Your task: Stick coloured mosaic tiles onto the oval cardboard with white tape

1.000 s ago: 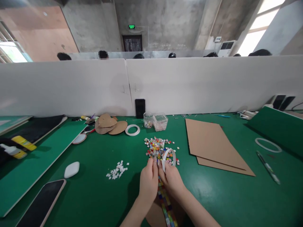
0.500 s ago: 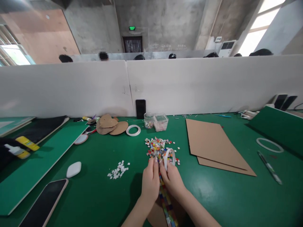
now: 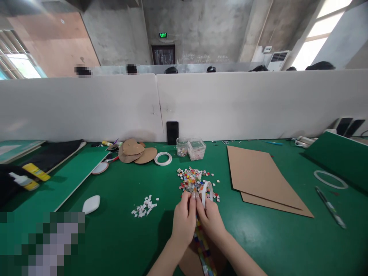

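My left hand (image 3: 184, 216) and my right hand (image 3: 212, 218) meet at the fingertips in front of me, both closed in a pinch. What is between the fingertips is too small to make out. An upright white ring that looks like a roll of tape (image 3: 204, 194) is held at the curled fingers of my right hand. From under my fingers a strip of colourful mosaic tiles (image 3: 203, 245) runs toward me between my forearms. Brown round cardboard (image 3: 188, 260) lies below it. Just beyond my fingertips is a pile of loose coloured tiles (image 3: 193, 177).
White tiles (image 3: 145, 207) and a white rounded case (image 3: 91, 204) lie left. Clear tubs (image 3: 197, 149), a white ring (image 3: 163, 158) and cardboard discs (image 3: 130, 151) sit toward the partition (image 3: 230, 103). Cardboard sheets (image 3: 255, 168), a pen (image 3: 330, 207) and a pale ring (image 3: 330, 179) lie right.
The view has shifted slightly, so most things appear a little further right. My hands remain together at nearly the same spot, with the white ring still at my right hand.
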Demonstrator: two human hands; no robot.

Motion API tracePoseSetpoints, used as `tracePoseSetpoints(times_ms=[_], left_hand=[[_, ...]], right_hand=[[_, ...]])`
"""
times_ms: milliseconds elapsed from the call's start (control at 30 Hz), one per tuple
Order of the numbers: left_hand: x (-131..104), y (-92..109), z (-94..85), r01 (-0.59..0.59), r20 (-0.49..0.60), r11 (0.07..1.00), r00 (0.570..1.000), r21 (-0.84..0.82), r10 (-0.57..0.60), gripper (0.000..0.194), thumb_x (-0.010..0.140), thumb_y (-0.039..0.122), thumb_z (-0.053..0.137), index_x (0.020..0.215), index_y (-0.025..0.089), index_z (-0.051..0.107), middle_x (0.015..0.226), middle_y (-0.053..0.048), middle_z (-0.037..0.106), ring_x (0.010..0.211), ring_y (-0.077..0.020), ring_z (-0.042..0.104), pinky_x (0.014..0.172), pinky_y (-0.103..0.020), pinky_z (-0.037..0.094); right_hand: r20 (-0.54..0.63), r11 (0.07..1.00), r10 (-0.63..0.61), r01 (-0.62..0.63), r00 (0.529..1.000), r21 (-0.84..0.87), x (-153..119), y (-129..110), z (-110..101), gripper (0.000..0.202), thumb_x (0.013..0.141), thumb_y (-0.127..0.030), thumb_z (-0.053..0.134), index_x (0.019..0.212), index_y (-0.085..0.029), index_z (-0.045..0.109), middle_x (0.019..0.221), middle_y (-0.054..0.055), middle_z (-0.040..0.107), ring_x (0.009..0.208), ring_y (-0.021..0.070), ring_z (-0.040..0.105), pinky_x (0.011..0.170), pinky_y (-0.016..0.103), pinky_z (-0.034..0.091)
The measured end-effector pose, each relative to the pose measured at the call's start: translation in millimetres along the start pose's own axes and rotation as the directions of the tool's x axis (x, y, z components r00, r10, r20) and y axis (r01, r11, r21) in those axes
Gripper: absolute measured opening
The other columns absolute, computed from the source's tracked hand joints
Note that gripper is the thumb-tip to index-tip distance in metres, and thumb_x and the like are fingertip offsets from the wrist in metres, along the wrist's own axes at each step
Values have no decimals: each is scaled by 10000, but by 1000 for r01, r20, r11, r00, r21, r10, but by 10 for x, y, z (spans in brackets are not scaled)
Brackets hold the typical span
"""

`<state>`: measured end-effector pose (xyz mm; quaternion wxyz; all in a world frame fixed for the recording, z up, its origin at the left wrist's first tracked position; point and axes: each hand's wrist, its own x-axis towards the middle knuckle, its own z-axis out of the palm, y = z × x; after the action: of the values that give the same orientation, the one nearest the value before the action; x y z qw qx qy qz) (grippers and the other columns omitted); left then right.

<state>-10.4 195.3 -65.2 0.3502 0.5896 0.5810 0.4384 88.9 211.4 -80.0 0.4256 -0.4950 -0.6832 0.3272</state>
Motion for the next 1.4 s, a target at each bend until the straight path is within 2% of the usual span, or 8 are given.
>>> tracePoseSetpoints(times_ms=[133,333,667,1067,1400], left_hand=[[0,0,-6,-9,30,1000,1000,9,9,235,912,321,279,738,214,394,655,15,513,582,-143,510,543,-227,331],[-4,-25,-14,-22,-10,996,1000,89,23,229,908,295,260,717,222,364,623,13,493,550,-148,492,521,-233,301],[-3,-39,5,-8,-18,985,1000,173,11,231,899,287,232,711,227,352,593,3,491,521,-161,484,505,-243,280],[-13,-65,9,-24,-8,989,1000,143,25,215,899,278,255,725,221,368,600,3,511,531,-154,506,504,-233,292],[17,-67,-25,-41,23,949,999,312,35,245,902,305,214,709,227,344,605,-10,510,521,-164,507,483,-240,265]], right_hand=[[7,998,-25,25,1000,49,-1,-15,-1,344,923,-351,312,891,-147,586,736,75,632,687,191,607,636,287,474],[9,1000,-24,24,1000,20,-1,-24,20,324,915,-372,343,758,-176,548,615,25,591,551,160,557,507,253,429],[96,996,-23,31,995,-85,1,-11,-2,310,913,-307,304,926,-154,573,733,87,658,653,212,626,618,295,478],[79,975,-57,73,995,-211,-7,29,11,320,895,-305,283,878,-156,565,677,93,661,555,220,619,505,275,430],[75,995,-4,12,997,-103,-7,41,1,302,906,-286,293,838,-164,562,717,76,658,629,199,615,601,265,447]])
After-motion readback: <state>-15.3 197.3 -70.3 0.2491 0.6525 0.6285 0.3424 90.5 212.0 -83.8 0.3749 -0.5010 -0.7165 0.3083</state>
